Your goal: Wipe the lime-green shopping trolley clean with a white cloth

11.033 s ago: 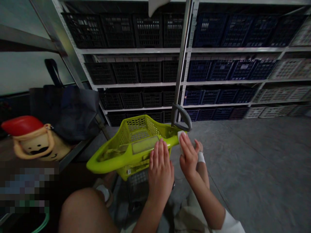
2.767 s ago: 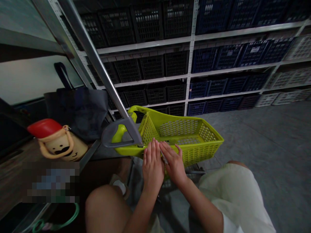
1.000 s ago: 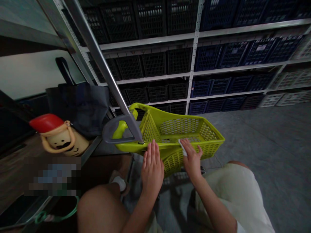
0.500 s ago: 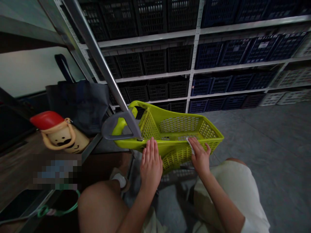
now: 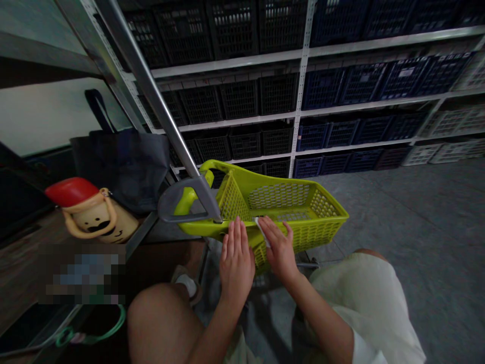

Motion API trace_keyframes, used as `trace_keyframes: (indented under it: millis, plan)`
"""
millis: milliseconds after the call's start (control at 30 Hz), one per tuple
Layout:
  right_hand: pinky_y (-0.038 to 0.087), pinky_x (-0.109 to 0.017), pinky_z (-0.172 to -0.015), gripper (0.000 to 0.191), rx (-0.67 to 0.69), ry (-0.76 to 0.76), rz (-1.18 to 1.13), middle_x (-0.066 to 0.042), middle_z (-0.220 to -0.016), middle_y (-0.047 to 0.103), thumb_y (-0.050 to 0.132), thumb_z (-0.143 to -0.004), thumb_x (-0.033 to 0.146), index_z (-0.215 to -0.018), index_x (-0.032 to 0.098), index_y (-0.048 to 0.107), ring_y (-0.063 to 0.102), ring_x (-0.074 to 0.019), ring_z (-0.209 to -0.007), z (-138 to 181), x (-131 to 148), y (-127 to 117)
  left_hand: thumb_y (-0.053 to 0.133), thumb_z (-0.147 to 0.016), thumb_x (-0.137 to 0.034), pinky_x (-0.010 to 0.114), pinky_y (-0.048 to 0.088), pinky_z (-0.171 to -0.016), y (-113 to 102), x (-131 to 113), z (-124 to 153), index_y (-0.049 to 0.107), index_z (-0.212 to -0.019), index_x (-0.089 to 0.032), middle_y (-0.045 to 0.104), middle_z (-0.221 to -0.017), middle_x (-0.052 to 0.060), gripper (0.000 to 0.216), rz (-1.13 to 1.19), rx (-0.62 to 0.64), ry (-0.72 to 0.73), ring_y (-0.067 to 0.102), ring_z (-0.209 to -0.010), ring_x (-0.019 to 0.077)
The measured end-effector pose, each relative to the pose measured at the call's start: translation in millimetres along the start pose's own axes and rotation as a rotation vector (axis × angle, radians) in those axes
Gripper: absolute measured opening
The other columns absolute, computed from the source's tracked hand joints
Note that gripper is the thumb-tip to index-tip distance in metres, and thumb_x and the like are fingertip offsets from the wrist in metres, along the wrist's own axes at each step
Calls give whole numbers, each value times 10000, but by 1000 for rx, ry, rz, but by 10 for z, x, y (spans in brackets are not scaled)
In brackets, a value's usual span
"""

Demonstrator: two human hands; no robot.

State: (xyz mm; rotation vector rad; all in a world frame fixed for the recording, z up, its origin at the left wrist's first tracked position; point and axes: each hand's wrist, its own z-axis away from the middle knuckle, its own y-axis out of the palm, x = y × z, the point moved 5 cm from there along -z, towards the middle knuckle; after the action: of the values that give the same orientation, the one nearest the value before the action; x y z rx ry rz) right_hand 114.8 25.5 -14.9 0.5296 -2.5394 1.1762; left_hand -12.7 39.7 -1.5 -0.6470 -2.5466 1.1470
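A lime-green shopping cart [image 5: 303,229] with mesh walls stands in front of my knees, its grey handle [image 5: 185,219] at the left. My left hand [image 5: 237,263] lies flat, fingers stretched, against the near rim close to the handle. To its right, my right hand [image 5: 281,248] presses a folded white wipe [image 5: 261,230] onto the same rim. Most of the wipe is hidden under the fingers; whether it is cloth or paper I cannot tell.
A metal pole [image 5: 155,96] slants down to the cart handle. White shelves [image 5: 242,123] of dark crates stand behind. On the left are a tan bottle with a red lid [image 5: 85,210], a dark bag [image 5: 125,162] and a green cord [image 5: 109,328]. A patch there is blurred out.
My right hand has slid left along the cart rim with the white wipe, and is now close to my left hand. The left hand stays nearly in place.
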Motion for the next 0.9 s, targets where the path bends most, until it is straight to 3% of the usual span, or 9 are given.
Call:
trace_keyframes:
  millis: [133,233,300,433,533,600,800,900]
  plan:
    - [149,-474,-1173,748,-115,167,147,-62,-1444,594,401,-744,3,-1434,276,499,497,-199,-1386,266,-777,-264,425,-956,-145,458,309,-1222,-38,-38,-25,-18,-1584,-91,261,-1628,167,771,-1,-7,-1,290,-1504,282]
    - [135,-535,-1168,709,-234,316,221,-74,-1409,623,405,-756,21,-1399,286,542,529,-236,-1358,317,-911,-352,424,-961,-155,454,304,-1224,-46,-70,-25,-17,-1586,-102,268,-1625,164,767,14,-24,-1,299,-1500,280]
    - [121,-537,-1173,715,-202,303,180,-75,-1400,629,394,-742,11,-1390,271,549,529,-232,-1357,220,-650,-251,433,-960,-159,456,306,-1224,-30,-83,-15,-17,-1585,-94,268,-1625,167,773,13,-22,-2,287,-1505,281]
    - [113,-457,-1195,762,-33,91,7,-60,-1462,576,382,-730,-7,-1440,247,491,463,-181,-1410,-58,217,74,393,-954,-116,431,292,-1235,14,-70,22,-5,-1590,-117,279,-1633,136,750,8,-35,-8,232,-1525,248]
    - [108,-431,-1200,753,-5,9,-49,-61,-1490,547,389,-751,5,-1460,246,466,437,-169,-1428,-110,457,139,363,-944,-87,423,288,-1238,21,-45,31,19,-1596,-139,275,-1640,114,739,12,-42,-16,213,-1531,234]
    - [99,-440,-1200,776,-10,-1,-19,-61,-1488,550,386,-741,-3,-1472,251,450,449,-171,-1420,-43,290,91,384,-945,-109,441,301,-1231,8,-41,18,25,-1594,-116,271,-1638,135,742,15,-29,-16,231,-1526,255]
    - [139,-479,-1185,796,-137,167,212,-46,-1456,584,411,-748,15,-1484,315,434,501,-200,-1383,328,-823,-278,421,-951,-143,448,324,-1215,-58,-84,-32,5,-1589,-95,280,-1624,166,763,27,-20,-15,294,-1504,281]
    - [130,-516,-1177,734,-203,268,245,-65,-1424,611,407,-756,23,-1432,291,503,523,-223,-1364,326,-873,-329,414,-954,-143,434,313,-1222,-51,-103,-29,13,-1589,-99,282,-1625,157,752,39,-28,-22,287,-1506,273]
